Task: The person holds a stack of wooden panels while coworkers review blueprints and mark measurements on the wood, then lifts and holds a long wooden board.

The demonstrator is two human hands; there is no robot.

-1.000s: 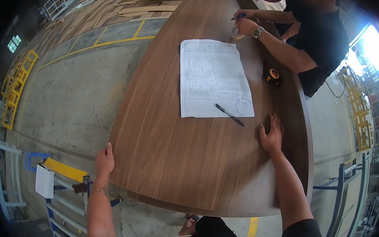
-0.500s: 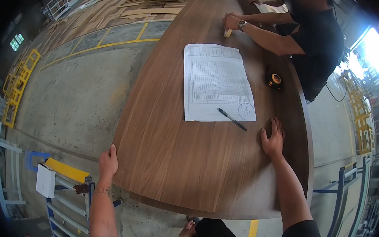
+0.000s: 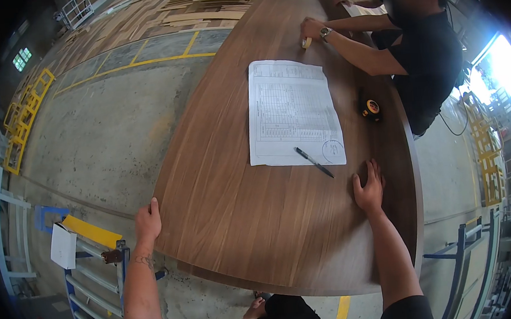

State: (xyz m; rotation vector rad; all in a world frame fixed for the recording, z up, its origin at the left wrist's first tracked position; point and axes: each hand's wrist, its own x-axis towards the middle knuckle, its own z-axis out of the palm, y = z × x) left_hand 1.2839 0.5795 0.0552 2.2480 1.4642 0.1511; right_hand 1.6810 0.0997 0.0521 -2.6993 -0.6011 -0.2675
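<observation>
Printed sheet (image 3: 294, 111), circled mark (image 3: 333, 150) at corner, lettering illegible

One head-worn cam, fisheye w/ dark corners; looks fwd & down, close over nr end of wood-grain panel (image 3: 242, 214).

You stand in what looks like a woodworking workshop, with the size of a factory hall. Boards in mixed browns (image 3: 208, 10) spread across the far left, some piled in layers. The bare concrete floor (image 3: 114, 122) carries painted yellow lines (image 3: 134, 65). Yellow metal frames (image 3: 27, 123) stand on the left and right, and a metal rack (image 3: 97, 280) sits near left. Before you, a tape measure (image 3: 370, 109) rests on a large wooden panel (image 3: 260, 219). Daylight fills a wide opening (image 3: 503, 71) at right.
</observation>
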